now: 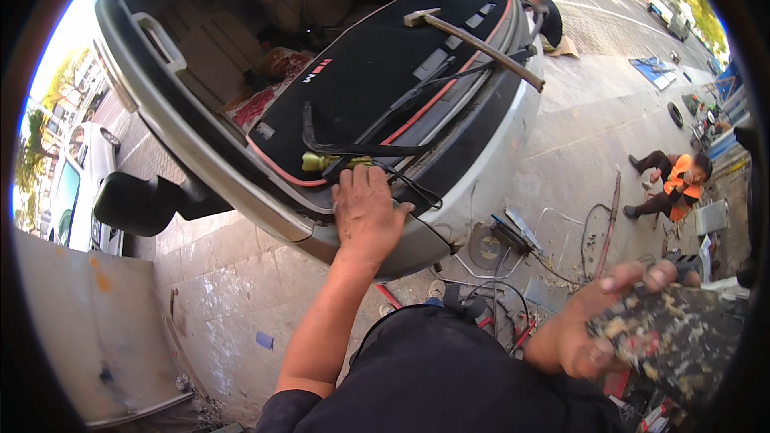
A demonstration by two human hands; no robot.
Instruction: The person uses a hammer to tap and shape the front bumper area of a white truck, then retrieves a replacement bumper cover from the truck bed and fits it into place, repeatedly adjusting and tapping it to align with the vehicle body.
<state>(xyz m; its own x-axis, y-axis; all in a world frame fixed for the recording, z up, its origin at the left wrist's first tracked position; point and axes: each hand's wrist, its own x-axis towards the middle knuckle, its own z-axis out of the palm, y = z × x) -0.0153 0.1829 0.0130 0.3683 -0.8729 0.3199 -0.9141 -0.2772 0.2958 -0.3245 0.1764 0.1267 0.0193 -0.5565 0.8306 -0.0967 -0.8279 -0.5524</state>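
My left hand [368, 207] lies flat at the front edge of a vehicle whose windshield opening has no glass, beside a yellow-green tool handle [322, 162] and thin black cables [421, 189]. Whether it grips anything there cannot be told. At the lower right my right hand [586, 328] holds a dark, speckled slab [674, 331]; its material is unclear. A hammer [475, 45] with a wooden handle rests across the black dashboard mat [361, 60] and the cowl. Wiper arms [415, 93] and a bent black strip [373, 148] lie nearer to my left hand.
A black side mirror [138, 204] juts out at left, above a leaning metal panel [96, 325]. On the ground at right lie a round disc [488, 246], cables and a red bar [610, 222]. One person in an orange vest [683, 183] sits beyond; another person [548, 21] crouches by the vehicle.
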